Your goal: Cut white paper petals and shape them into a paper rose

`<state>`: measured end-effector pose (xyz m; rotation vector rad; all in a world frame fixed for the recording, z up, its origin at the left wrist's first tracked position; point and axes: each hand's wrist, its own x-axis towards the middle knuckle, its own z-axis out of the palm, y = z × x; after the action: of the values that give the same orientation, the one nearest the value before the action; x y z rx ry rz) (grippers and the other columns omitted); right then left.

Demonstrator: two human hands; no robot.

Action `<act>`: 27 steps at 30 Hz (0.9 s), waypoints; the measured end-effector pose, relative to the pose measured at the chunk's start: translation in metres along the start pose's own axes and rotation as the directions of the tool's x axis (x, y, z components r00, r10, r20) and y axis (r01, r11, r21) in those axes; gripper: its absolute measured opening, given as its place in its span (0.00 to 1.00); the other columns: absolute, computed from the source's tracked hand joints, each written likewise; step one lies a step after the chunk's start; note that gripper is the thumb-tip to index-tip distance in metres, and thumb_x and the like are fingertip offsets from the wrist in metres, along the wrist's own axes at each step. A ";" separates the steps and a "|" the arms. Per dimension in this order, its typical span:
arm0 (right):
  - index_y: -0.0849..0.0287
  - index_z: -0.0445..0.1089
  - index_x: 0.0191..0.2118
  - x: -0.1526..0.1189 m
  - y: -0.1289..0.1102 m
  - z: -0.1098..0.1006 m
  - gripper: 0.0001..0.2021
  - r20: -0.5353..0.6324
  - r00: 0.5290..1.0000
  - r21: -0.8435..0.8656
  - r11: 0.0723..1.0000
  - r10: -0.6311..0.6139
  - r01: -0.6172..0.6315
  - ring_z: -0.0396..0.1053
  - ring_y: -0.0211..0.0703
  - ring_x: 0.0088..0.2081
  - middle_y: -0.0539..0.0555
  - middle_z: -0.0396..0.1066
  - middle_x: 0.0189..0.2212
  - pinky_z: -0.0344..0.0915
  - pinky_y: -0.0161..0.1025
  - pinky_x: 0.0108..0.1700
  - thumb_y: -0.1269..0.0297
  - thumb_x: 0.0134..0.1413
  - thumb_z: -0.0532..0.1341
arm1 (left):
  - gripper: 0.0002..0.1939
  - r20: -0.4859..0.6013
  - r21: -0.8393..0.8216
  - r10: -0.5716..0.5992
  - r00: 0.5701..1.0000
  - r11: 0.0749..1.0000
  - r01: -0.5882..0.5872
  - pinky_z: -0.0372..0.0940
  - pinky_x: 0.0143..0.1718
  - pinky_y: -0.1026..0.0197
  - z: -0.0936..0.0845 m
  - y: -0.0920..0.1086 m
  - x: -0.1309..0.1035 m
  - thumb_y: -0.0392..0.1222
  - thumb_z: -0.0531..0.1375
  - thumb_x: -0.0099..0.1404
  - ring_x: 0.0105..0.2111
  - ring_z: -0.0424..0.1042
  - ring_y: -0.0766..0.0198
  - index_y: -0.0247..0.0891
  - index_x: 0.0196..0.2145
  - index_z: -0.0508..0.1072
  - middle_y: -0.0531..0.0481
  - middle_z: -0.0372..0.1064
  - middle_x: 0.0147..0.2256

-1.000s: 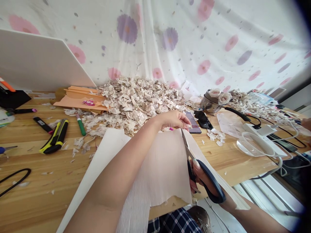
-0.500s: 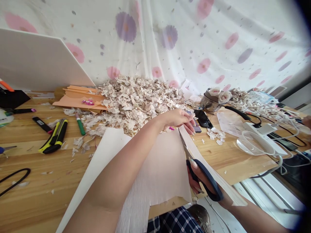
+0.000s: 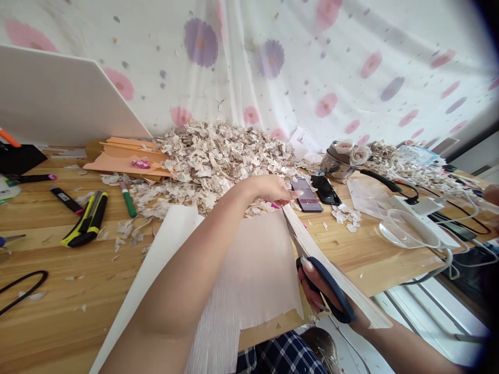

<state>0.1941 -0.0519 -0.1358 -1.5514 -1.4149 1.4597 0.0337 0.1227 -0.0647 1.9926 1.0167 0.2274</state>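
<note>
A wide sheet of pale crepe paper (image 3: 265,265) lies over the table's front edge. Dark-handled scissors (image 3: 333,291) are in my right hand (image 3: 314,288), its fingers through the handles, with the blades at the sheet's right side. A narrow strip (image 3: 331,270) runs down along that side, partly over my right forearm. My left hand (image 3: 278,191) reaches across the sheet and pinches the strip's far end, near the blade tips. White paper (image 3: 156,265) lies under my left forearm.
Behind the sheet is a large heap of petal-like scraps (image 3: 226,156). Two phones (image 3: 307,196) lie right of my left hand. A yellow-black cutter (image 3: 86,219) and a green marker (image 3: 128,200) lie left. A power strip (image 3: 424,221) with cables stands right, near a person's hand (image 3: 491,194).
My left hand has moved left and down, and its spread fingers have closed on the strip's far end. The phone behind it is now more exposed. The scissors have shifted slightly left.
</note>
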 end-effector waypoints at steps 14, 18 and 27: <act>0.57 0.60 0.18 0.006 -0.004 0.002 0.31 -0.141 0.990 0.060 0.998 -0.004 0.012 0.52 0.32 0.10 0.43 0.51 0.06 0.57 0.33 0.13 0.28 0.37 0.60 | 0.13 -0.259 -0.161 0.031 0.965 0.984 -0.074 0.59 0.34 0.64 -0.005 -0.002 -0.002 0.42 0.54 0.66 0.35 0.72 0.63 0.33 0.31 0.74 0.44 0.75 0.37; 0.57 0.61 0.20 0.012 0.003 -0.010 0.29 -0.177 0.982 0.012 0.998 -0.059 0.062 0.53 0.32 0.10 0.44 0.55 0.08 0.58 0.32 0.13 0.32 0.41 0.61 | 0.13 -0.268 -0.193 -0.001 0.963 0.980 -0.053 0.61 0.37 0.63 -0.003 -0.001 -0.002 0.43 0.54 0.67 0.38 0.73 0.62 0.33 0.31 0.74 0.43 0.76 0.38; 0.56 0.59 0.18 0.012 0.007 -0.013 0.28 -0.166 0.985 0.047 0.997 -0.047 0.055 0.52 0.32 0.11 0.43 0.51 0.08 0.58 0.32 0.13 0.35 0.44 0.61 | 0.11 0.058 -0.005 -0.013 0.998 1.000 0.014 0.62 0.36 0.64 -0.006 -0.007 -0.002 0.47 0.63 0.57 0.33 0.72 0.62 0.35 0.26 0.77 0.48 0.76 0.30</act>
<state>0.2062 -0.0397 -0.1428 -1.5540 -1.3013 1.2959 0.0254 0.1275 -0.0660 1.9758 0.9913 0.1634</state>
